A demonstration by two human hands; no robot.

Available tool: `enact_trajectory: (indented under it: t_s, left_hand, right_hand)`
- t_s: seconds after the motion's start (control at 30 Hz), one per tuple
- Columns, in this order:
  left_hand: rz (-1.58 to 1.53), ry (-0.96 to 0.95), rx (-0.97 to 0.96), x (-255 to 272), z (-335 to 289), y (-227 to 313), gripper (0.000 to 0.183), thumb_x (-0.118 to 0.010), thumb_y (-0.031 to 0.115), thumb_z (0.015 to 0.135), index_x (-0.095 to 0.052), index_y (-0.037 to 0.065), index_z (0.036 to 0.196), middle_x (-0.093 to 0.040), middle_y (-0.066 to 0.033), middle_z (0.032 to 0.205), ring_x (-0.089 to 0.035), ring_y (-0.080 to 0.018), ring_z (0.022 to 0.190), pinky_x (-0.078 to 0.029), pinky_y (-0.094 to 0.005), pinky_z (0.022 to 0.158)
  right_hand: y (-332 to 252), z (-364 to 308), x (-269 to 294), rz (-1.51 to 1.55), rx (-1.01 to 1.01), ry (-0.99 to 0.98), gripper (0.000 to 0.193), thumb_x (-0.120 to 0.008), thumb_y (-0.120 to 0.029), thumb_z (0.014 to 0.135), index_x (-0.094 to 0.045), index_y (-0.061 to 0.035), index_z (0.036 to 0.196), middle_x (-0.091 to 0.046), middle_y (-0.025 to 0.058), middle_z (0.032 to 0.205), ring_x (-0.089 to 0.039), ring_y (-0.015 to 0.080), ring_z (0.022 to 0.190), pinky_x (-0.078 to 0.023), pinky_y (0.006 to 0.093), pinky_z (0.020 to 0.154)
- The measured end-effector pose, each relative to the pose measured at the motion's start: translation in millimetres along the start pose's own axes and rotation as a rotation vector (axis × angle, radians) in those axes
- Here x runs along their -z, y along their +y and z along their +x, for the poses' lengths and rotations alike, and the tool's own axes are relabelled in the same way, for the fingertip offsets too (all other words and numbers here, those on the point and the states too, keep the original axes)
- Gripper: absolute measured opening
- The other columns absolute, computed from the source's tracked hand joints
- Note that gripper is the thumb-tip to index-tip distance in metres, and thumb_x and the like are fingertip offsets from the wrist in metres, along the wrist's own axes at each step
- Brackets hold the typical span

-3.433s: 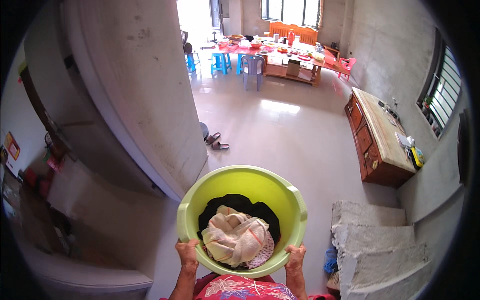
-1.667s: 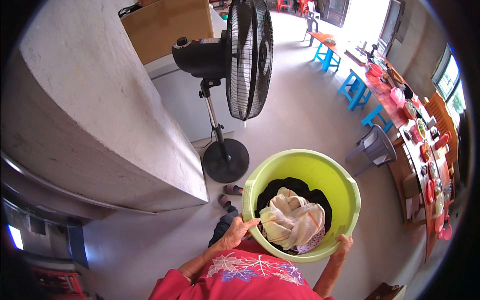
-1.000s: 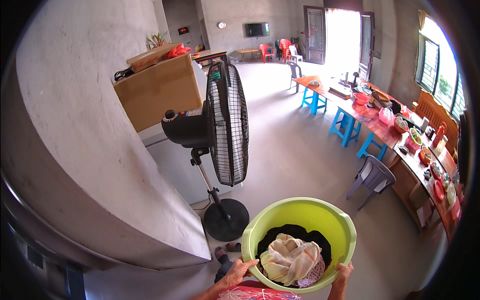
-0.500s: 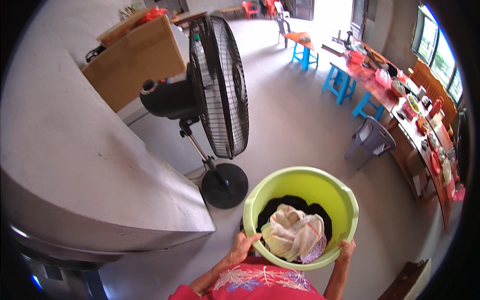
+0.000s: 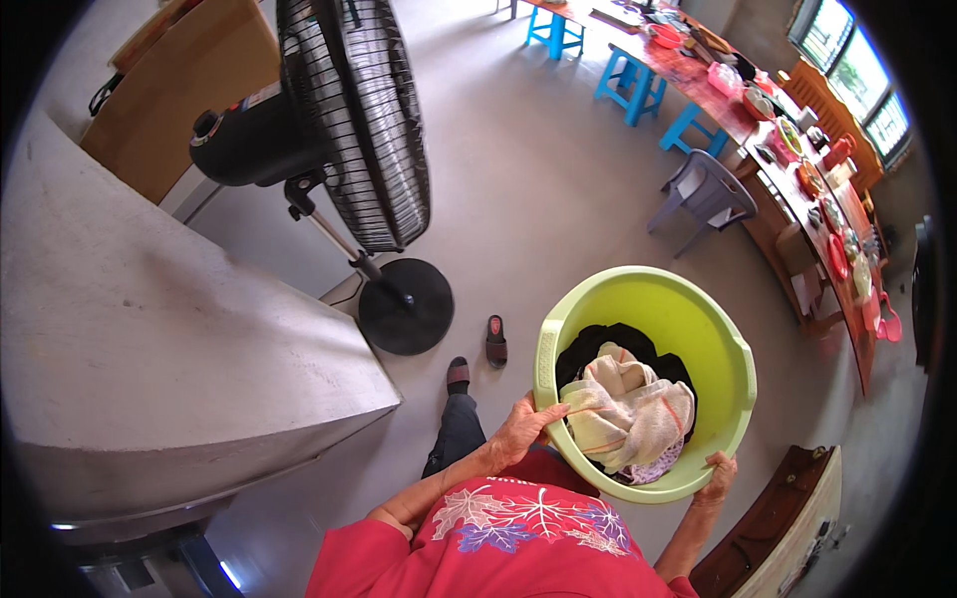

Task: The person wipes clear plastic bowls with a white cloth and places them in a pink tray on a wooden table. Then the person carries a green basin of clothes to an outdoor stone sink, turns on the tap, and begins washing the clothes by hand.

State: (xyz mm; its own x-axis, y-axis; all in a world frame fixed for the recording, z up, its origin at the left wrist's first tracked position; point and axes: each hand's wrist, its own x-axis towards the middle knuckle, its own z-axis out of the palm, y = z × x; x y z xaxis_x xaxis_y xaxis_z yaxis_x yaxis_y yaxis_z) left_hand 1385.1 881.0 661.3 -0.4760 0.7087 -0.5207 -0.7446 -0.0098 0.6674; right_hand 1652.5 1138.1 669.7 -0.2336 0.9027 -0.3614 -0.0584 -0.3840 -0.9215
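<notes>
A long wooden table with a red top stands beyond, a grey plastic armchair by its near edge. A black pedestal fan with a wire cage stands at left. The round, lime-green plastic basin is held before the person's red shirt. Inside, towards its near edge, a cream cloth with orange stripes lies bunched on black fabric. The left hand grips the basin's left rim, thumb over it; the right hand grips its near-right rim, fingers partly hidden.
</notes>
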Motion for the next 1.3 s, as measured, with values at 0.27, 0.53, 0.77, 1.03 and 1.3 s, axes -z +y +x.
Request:
enact_trajectory:
  t_s: [0.27,0.53,0.77,1.03,1.3]
  left_hand:
    - [0.042,0.013,0.066,-52.0,31.7,17.1,0.026,-0.063,0.015,0.085,-0.050,0.009,0.107,-0.057,0.0017,0.081,-0.056,-0.0082,0.064,-0.047,-0.0227,0.048]
    - [0.108,-0.021,0.062,-71.3,53.2,60.3,0.028,-0.063,0.015,0.085,-0.049,0.009,0.108,-0.056,0.0010,0.078,-0.051,-0.0061,0.058,-0.038,-0.0202,0.043]
    - [0.176,-0.145,0.130,-107.3,108.5,20.7,0.027,-0.063,0.019,0.086,-0.048,0.007,0.105,-0.057,-0.0002,0.077,-0.051,-0.0066,0.055,-0.037,-0.0199,0.042]
    - [0.189,-0.259,0.150,-107.9,136.3,6.9,0.023,-0.064,0.017,0.084,-0.051,0.007,0.100,-0.057,-0.0001,0.073,-0.051,-0.0070,0.054,-0.037,-0.0203,0.041]
    - [0.217,-0.154,0.135,-101.3,140.7,4.8,0.030,-0.065,0.014,0.080,-0.051,0.006,0.106,-0.058,-0.0015,0.076,-0.054,-0.0087,0.055,-0.041,-0.0209,0.041]
  right_hand:
    - [-16.9,22.8,11.5,0.065,-0.018,0.114,0.041,-0.043,0.004,0.057,-0.049,0.0053,0.098,-0.054,0.0102,0.080,-0.054,0.0211,0.064,-0.048,0.0289,0.061]
    - [-38.9,31.6,-6.7,0.047,-0.046,0.164,0.039,-0.044,0.002,0.057,-0.049,0.0049,0.095,-0.054,0.0100,0.080,-0.053,0.0208,0.063,-0.047,0.0293,0.061]
    - [-22.9,64.8,55.3,0.074,-0.075,0.317,0.037,-0.044,0.002,0.056,-0.050,0.0039,0.093,-0.054,0.0101,0.081,-0.054,0.0226,0.066,-0.049,0.0310,0.064]
    - [-4.9,52.2,76.0,0.094,-0.070,0.462,0.041,-0.044,0.001,0.055,-0.050,0.0057,0.095,-0.055,0.0133,0.085,-0.056,0.0267,0.070,-0.050,0.0351,0.066]
    - [-1.9,51.7,63.8,0.108,-0.047,0.403,0.040,-0.043,0.001,0.055,-0.050,0.0062,0.094,-0.054,0.0132,0.083,-0.055,0.0272,0.067,-0.050,0.0352,0.065]
